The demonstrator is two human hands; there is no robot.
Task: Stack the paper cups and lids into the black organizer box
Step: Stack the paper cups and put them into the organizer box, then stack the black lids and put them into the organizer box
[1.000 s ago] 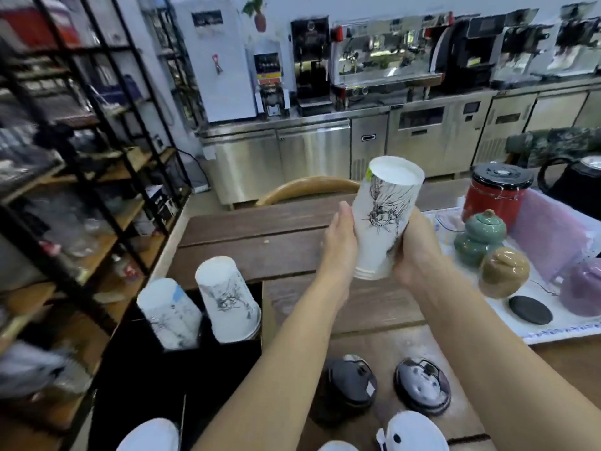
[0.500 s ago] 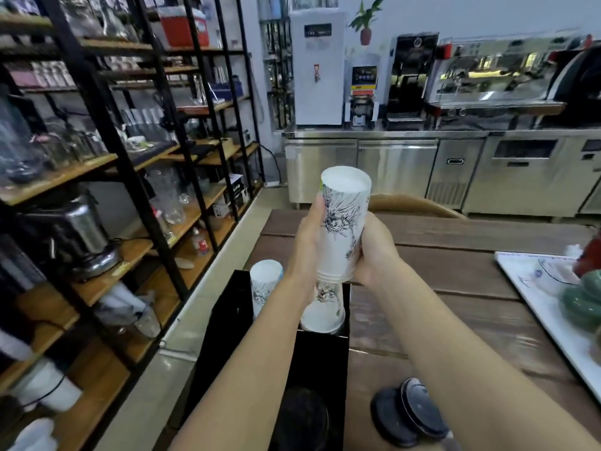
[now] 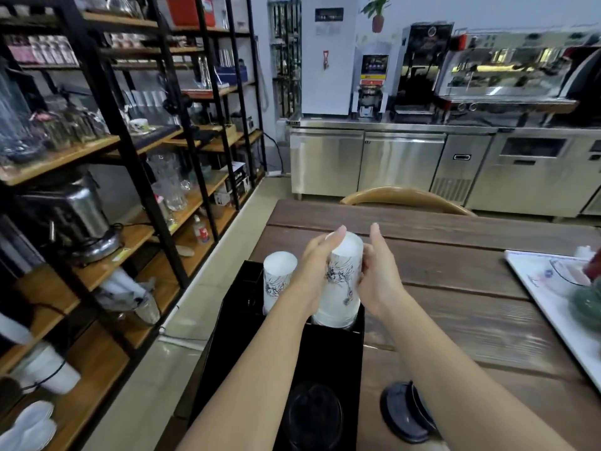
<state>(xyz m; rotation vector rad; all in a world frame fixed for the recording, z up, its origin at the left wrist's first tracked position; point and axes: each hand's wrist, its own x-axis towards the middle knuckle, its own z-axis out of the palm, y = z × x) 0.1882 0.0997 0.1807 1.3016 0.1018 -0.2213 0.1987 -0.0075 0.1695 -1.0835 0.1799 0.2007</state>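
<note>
A stack of upside-down white paper cups with a black drawing [image 3: 340,281] stands in the far right slot of the black organizer box [image 3: 328,349] at the table's left edge. My left hand [image 3: 309,271] wraps its left side, fingers reaching over the top. On the stack's right side my right hand [image 3: 380,278] rests with its fingers straight and spread. A second upside-down cup stack [image 3: 279,275] stands in the far left slot. A black lid [image 3: 313,415] lies in the box's near compartment. Black lids [image 3: 406,415] lie on the table by my right forearm.
A white tray [image 3: 546,297] with a green pot sits at the table's right edge. Black metal shelves [image 3: 107,151] with glassware and appliances line the left side across a narrow floor strip. A wooden chair back [image 3: 406,196] stands behind the table.
The cup stack held up in both hands has come down onto the cup in the box's far right slot. My right hand's fingers have opened off it. The view shifted left.
</note>
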